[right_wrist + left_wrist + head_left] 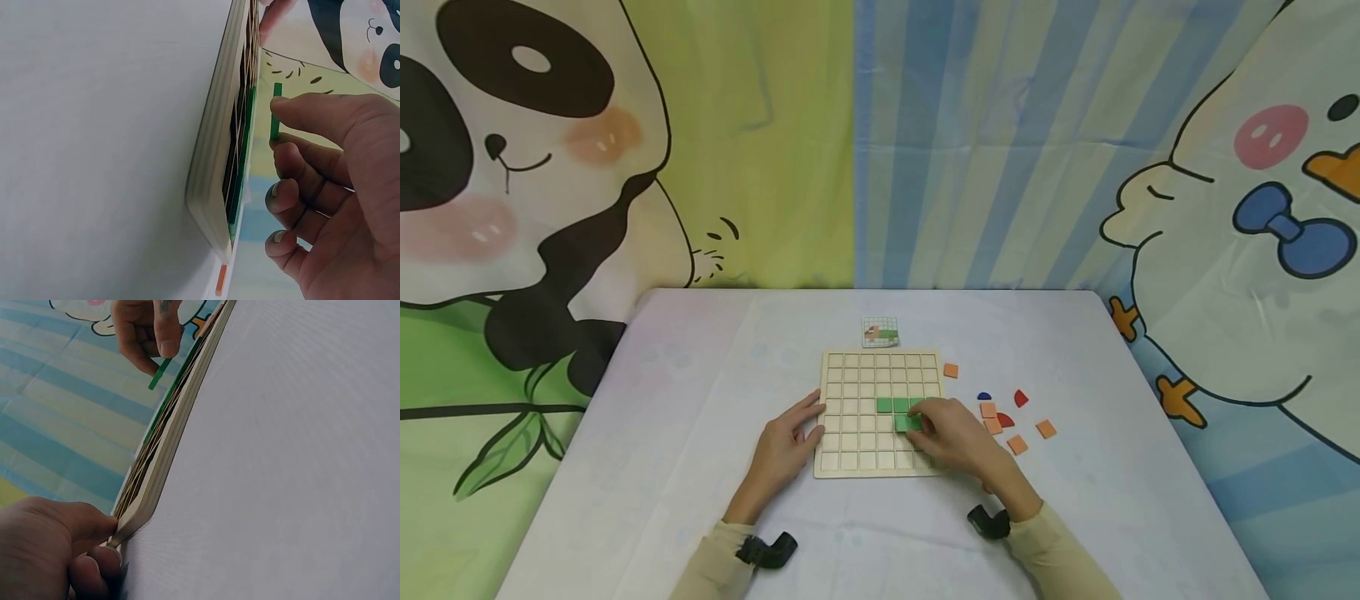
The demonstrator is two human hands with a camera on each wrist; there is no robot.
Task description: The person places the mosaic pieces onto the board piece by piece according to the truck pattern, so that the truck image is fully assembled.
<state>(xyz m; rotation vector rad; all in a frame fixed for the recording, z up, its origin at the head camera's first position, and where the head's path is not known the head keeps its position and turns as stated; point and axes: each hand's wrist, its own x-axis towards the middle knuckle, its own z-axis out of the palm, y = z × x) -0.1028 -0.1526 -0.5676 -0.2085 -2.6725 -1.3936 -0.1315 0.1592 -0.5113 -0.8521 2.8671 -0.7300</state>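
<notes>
A pale wooden grid board (857,442) lies on the table. My left hand (782,446) holds its left edge, with thumb and fingers at the rim; in the left wrist view the curled fingers (94,569) sit against the side. A row of green square tiles (884,405) fills cells right of the board's middle. My right hand (955,433) pinches another green tile (275,112) between thumb and index finger. In the right wrist view this tile stands apart from the board's surface, tilted, while the other fingers curl loosely.
A small picture card (880,332) lies behind the board. To the right are several orange squares (1017,444), red pieces (1021,398) and a blue half-round piece (984,396). One orange square (951,370) sits beside the board's right edge. Printed curtains (985,142) stand behind the table.
</notes>
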